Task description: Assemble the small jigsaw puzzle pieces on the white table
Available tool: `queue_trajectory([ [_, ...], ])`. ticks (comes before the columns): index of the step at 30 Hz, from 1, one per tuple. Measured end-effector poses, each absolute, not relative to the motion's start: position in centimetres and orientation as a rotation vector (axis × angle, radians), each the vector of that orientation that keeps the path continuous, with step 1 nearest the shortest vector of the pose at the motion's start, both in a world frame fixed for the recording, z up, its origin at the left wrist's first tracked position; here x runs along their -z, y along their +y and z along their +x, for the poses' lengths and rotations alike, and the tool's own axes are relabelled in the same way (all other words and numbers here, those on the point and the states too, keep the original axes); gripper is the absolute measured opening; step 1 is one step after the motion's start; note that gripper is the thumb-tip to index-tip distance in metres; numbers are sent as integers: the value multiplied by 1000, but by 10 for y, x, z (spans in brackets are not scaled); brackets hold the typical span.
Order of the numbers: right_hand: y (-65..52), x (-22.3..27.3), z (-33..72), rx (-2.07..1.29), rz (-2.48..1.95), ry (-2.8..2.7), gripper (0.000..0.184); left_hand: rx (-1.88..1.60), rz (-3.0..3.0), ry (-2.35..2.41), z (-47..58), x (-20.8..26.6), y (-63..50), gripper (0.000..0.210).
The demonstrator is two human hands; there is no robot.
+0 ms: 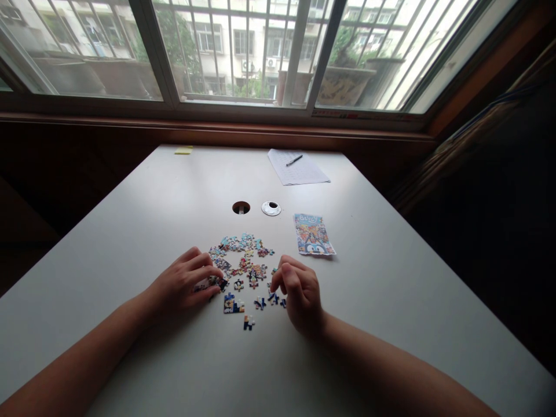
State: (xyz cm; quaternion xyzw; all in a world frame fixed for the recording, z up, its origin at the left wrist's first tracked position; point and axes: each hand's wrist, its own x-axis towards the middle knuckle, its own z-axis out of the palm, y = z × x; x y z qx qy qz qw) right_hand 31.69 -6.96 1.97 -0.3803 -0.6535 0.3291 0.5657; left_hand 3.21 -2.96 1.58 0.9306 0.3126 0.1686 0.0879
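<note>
Small jigsaw puzzle pieces [243,266] lie in a loose ring on the white table. On the left side of the ring, my left hand [191,277] rests over some pieces. Its fingers are bent but apart, and a dark piece [223,284] lies by the fingertips. My right hand [300,292] is curled at the right side, thumb and fingers drawn together; whatever they hold, if anything, is hidden. Blue pieces [273,298] lie beside and partly behind it. Nearer to me are a joined corner section [233,304] and a single dark-edged piece [248,323].
A colourful picture sheet [314,234] lies right of the pieces. Behind them are a round cable hole [241,207] and its metal cover [271,208]. Papers [299,171] with a pen [294,160] and a yellow note [183,150] lie near the far table edge, below the window.
</note>
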Motion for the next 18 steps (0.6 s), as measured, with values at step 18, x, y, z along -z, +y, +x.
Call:
queue_trajectory([
  [18, -71, -20, 317, -761, -935, -1504, 55, -519, 2754, 1008, 31, -15, -28, 18],
])
